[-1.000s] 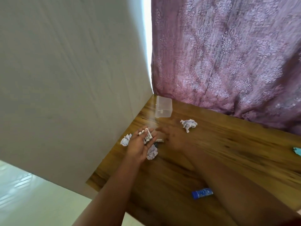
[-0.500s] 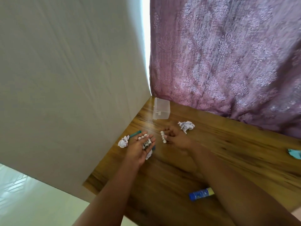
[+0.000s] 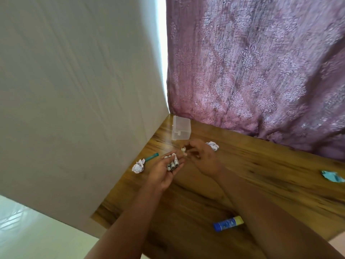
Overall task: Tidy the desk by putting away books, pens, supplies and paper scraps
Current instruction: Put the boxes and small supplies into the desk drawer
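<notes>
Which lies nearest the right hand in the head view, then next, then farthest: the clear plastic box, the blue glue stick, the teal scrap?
From the right hand:
1. Clear plastic box, just beyond it in the desk corner.
2. Blue glue stick, toward the near edge.
3. Teal scrap, far right.

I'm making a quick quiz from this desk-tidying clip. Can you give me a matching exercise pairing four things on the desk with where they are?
Things:
1. clear plastic box
2. glue stick
3. small batteries
4. teal pen

Places:
A. near desk edge, by the right forearm
B. far corner, by the curtain
C. in the left hand's palm
D. by the wall, beside a crumpled paper

Pairs: 1-B, 2-A, 3-C, 4-D
</notes>
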